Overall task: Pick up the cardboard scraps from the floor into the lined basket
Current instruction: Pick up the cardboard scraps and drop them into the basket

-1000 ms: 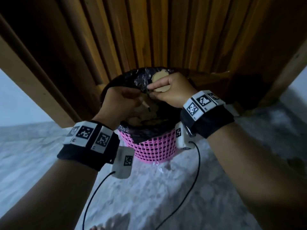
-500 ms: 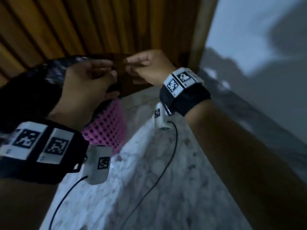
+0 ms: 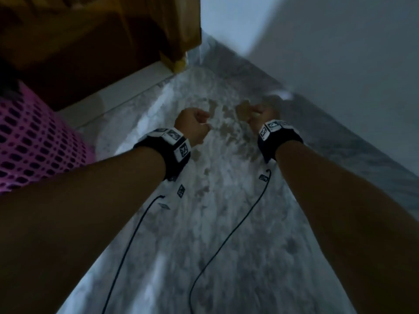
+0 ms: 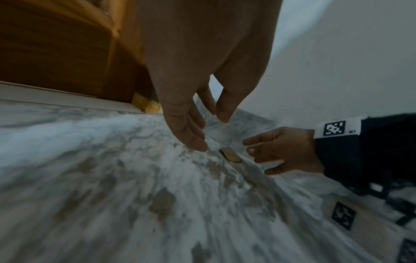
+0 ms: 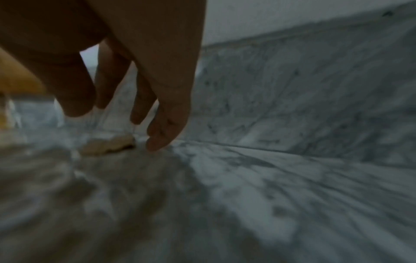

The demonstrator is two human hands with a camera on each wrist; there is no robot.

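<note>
A small tan cardboard scrap (image 4: 230, 155) lies on the grey marble floor (image 3: 226, 257) near the corner, and it shows blurred in the right wrist view (image 5: 108, 145) too. My right hand (image 3: 258, 114) hovers just over it, fingers (image 5: 166, 129) hanging relaxed and holding nothing. My left hand (image 3: 195, 125) reaches down a little to the left of the scrap, its fingers (image 4: 193, 140) loosely extended and empty. The pink mesh basket (image 3: 34, 141) with its dark liner sits at the far left edge, behind my left forearm.
A wooden door (image 3: 90, 41) stands beyond the basket, with a yellowish bit (image 3: 179, 63) at its lower corner. A pale wall (image 3: 328, 41) with marble skirting runs along the right. Two black cables (image 3: 226, 234) trail from my wrists. Brown blotches mark the floor.
My view has swung right, from the basket to the floor corner. Both hands left the basket rim and dropped toward the floor. The scrap my right hand held over the basket is gone.
</note>
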